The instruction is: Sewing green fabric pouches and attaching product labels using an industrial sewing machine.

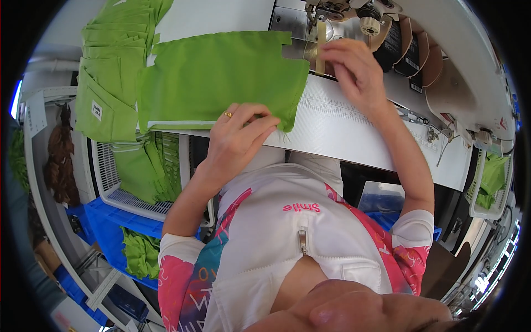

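A flat green fabric piece (pixel 221 77) with a notched upper right corner lies on the white table in front of the sewing machine (pixel 332 14). My left hand (pixel 240 130), with a ring on one finger, pinches the fabric's near right corner, where loose threads hang. My right hand (pixel 357 72) is closed at the fingertips beside the needle area, close to a yellowish strip (pixel 321 47) on the machine bed. Whether a thread is between those fingertips is too small to tell. The fabric lies left of the needle, apart from my right hand.
Stacked green fabric pieces (pixel 113 72) lie on the table's left. Below them stands a white basket (pixel 102 166) with more green fabric, above a blue crate (pixel 105 221). Printed ruler marks (pixel 337 105) run along the table. Another white basket (pixel 492 185) is at the right.
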A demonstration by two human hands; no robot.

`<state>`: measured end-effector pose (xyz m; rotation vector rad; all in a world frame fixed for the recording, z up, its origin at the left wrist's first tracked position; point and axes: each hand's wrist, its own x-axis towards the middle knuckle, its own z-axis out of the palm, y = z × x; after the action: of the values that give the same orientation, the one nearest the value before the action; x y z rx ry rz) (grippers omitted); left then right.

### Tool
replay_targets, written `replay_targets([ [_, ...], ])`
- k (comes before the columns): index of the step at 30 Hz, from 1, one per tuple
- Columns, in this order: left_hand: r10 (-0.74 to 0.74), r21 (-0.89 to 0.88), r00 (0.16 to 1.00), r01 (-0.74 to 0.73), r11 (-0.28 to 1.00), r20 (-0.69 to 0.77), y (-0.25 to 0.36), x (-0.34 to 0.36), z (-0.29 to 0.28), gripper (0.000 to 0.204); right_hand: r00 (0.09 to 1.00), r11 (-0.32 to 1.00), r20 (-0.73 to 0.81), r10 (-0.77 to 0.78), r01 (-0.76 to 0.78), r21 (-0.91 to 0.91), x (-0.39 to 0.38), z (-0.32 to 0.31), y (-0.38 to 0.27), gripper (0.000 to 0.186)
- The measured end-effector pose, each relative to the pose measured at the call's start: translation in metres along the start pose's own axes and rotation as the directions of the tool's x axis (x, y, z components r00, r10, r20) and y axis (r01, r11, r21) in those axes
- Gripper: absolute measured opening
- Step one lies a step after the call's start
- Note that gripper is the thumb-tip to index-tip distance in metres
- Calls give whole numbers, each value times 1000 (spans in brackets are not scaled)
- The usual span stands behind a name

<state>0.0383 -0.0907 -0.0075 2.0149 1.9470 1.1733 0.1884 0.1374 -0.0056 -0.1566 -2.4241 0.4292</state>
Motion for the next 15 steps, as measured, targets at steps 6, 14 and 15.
replay_targets([
  [6,-492,-675,831,521,522,261,12,18,0,12,939,843,209,273,-338,419,-27,1,-77,17],
  [14,-494,-773,806,527,352,325,11,22,9,16,818,617,232,527,-556,557,-37,3,-85,23],
  [15,-491,-761,808,532,371,326,11,22,8,16,818,618,230,527,-554,558,-37,3,-85,23],
])
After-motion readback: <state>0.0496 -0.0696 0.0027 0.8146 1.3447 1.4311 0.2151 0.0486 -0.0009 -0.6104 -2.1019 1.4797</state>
